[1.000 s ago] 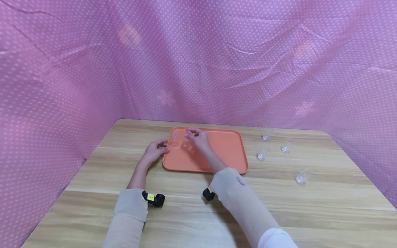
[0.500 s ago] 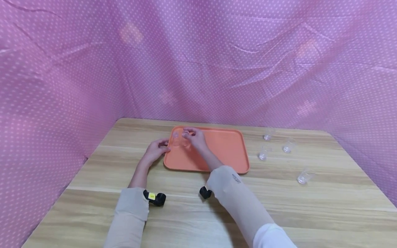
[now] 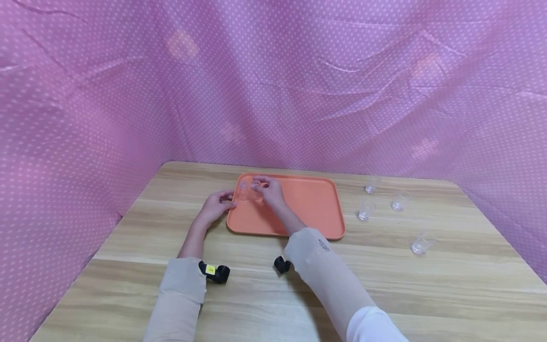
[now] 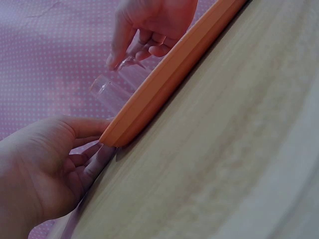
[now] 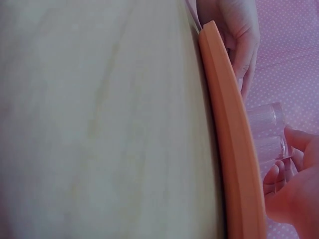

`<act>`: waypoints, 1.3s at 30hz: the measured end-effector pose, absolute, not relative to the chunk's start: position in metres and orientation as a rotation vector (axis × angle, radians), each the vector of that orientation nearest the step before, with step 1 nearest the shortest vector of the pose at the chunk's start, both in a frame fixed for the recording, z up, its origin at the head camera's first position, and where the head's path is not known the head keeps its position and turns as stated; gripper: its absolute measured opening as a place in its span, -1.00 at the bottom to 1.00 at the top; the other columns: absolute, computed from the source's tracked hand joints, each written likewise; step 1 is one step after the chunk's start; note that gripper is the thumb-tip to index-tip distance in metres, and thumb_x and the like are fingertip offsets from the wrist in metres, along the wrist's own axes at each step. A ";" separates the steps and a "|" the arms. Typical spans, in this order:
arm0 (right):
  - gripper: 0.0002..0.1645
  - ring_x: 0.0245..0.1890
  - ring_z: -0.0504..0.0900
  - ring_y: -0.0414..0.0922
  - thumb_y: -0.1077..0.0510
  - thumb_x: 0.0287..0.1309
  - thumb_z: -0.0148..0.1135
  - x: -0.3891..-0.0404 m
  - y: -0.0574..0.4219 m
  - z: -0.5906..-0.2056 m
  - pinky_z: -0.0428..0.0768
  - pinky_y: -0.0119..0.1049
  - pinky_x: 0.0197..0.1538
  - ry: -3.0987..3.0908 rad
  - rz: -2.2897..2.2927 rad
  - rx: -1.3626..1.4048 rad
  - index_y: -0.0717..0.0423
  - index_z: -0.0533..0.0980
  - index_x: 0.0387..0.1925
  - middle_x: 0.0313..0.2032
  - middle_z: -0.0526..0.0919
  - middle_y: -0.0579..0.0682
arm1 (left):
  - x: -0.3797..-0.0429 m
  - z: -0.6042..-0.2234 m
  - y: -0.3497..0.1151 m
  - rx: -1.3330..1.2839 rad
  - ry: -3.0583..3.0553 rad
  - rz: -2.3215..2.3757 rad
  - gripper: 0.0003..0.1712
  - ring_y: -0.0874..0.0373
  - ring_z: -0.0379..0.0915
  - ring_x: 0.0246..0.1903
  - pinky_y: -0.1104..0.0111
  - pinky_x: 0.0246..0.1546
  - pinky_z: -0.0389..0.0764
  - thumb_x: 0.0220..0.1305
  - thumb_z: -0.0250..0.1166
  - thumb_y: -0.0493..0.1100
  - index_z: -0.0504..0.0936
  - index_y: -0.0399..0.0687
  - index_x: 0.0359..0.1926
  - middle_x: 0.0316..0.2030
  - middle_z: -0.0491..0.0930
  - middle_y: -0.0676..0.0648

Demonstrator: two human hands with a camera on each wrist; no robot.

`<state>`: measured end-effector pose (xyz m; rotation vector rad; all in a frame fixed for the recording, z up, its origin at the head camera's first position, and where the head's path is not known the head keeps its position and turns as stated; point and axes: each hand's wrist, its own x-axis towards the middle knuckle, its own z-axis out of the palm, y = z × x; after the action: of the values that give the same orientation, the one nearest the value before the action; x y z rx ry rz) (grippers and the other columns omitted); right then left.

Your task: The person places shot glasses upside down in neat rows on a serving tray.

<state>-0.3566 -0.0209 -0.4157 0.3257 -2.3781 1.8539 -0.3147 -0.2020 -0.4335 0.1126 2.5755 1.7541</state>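
An orange tray [image 3: 303,204] lies on the wooden table. My left hand [image 3: 213,209] holds its left edge, fingertips at the rim [image 4: 144,104]. Over the tray's left part, my right hand [image 3: 271,194] pinches a small clear cup [image 5: 271,148] by its upper rim; the cup stands upright on the tray. Just left of it, close beside, stands a second clear cup [image 3: 243,191]. The wrist views show both cups side by side, their lower parts hidden behind the tray's rim.
Several more clear cups stand on the table right of the tray: a back one [image 3: 370,186], a middle pair with one cup [image 3: 399,201] and another cup [image 3: 364,212], and a nearer cup [image 3: 420,244]. A pink dotted curtain [image 3: 273,85] surrounds the table.
My right hand has moved slightly left and lowered its cup onto the tray beside the other cup. My left hand has stayed at the tray's left edge.
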 end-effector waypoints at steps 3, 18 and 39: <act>-0.70 -0.46 0.39 -0.21 0.29 0.01 0.30 -0.357 -0.018 -0.416 0.36 -0.49 -0.48 -2.385 1.843 0.316 0.24 0.61 -0.14 -0.24 0.64 0.07 | -0.316 -0.434 -0.199 0.126 2.577 1.752 -0.41 -0.07 0.44 -0.10 0.37 -0.19 0.55 0.13 0.20 -0.40 0.31 -0.41 0.21 -0.03 0.46 -0.34; -0.53 -0.29 0.39 -0.13 0.22 0.02 0.32 -0.355 -0.002 -0.404 0.38 -0.43 -0.36 -2.430 1.842 0.332 0.24 0.51 0.02 -0.07 0.53 0.17 | -0.317 -0.432 -0.193 0.139 2.576 1.745 -0.41 -0.07 0.43 -0.09 0.37 -0.18 0.54 0.13 0.20 -0.40 0.30 -0.41 0.21 -0.04 0.46 -0.33; -0.50 -0.12 0.33 0.00 0.24 0.04 0.29 -0.304 0.122 -0.348 0.29 -0.31 -0.13 -2.185 1.829 0.348 0.25 0.46 0.06 0.01 0.43 0.10 | -0.312 -0.431 -0.203 0.126 2.596 1.736 -0.41 -0.12 0.39 -0.01 0.27 -0.04 0.48 0.13 0.22 -0.37 0.30 -0.42 0.20 0.00 0.44 -0.35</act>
<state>-0.3041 0.1216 -0.3476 0.3476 -2.1854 1.8288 -0.3125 -0.2033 -0.4315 0.1263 2.5956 1.7361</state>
